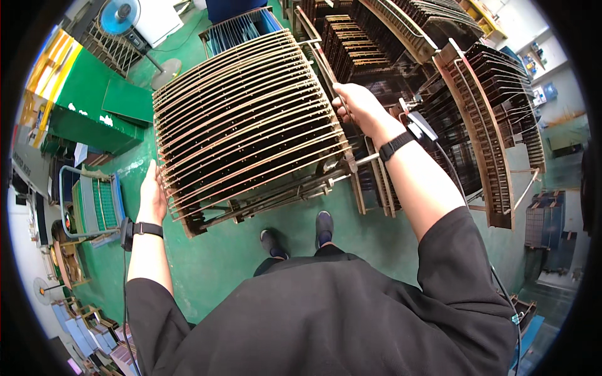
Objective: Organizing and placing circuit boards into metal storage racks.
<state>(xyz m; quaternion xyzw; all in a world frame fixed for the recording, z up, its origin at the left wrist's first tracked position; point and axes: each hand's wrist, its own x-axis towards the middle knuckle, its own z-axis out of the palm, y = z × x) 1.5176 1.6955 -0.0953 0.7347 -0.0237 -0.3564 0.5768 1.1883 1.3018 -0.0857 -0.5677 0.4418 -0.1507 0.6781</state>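
Observation:
A slotted rack (207, 216) stands before me, filled with thin upright panels (248, 119) whose copper-brown edges run in close rows. On its left side my left hand (152, 193) lies along the panel ends, fingers stretched out and partly hidden by the rack. Beyond the rack's right side, my right hand (359, 108) has its fingers curled around a long side rail (326, 72). A band with a small device is on each of my wrists.
More loaded racks (480, 125) crowd the right side, close to my right arm. A green box (94, 113) and a pedestal fan (122, 15) stand at the far left. Nearer on the left is a wheeled cart (94, 200). My shoes (324, 225) rest on green floor.

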